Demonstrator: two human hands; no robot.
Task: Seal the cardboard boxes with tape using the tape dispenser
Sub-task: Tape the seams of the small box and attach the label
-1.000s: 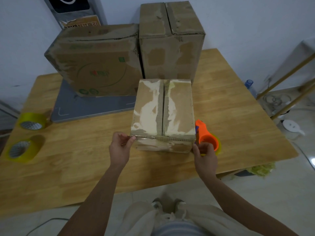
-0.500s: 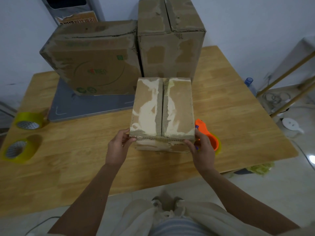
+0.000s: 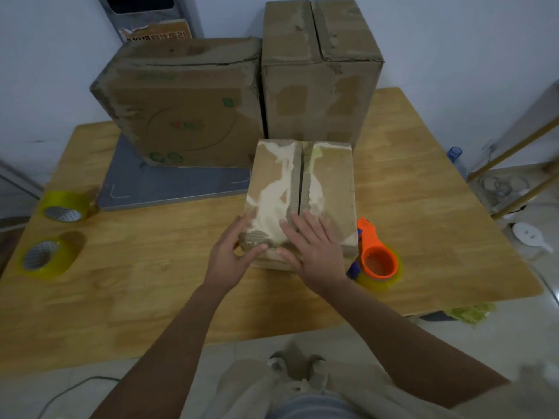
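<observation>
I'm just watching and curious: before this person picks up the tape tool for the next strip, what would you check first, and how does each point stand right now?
1. Small box within reach on the table: ok.
2. Its top flaps closed, meeting along the middle seam: ok.
3. Box held steady: ok. The right hand lies flat on top and the left hand grips the near left corner.
4. Orange tape dispenser close by: ok, it lies on the table right beside the box, untouched.
5. A hand free to take it: not ok, both are on the box.
6. Tape along the near edge stuck down fully: cannot tell, the hands cover it.
</observation>
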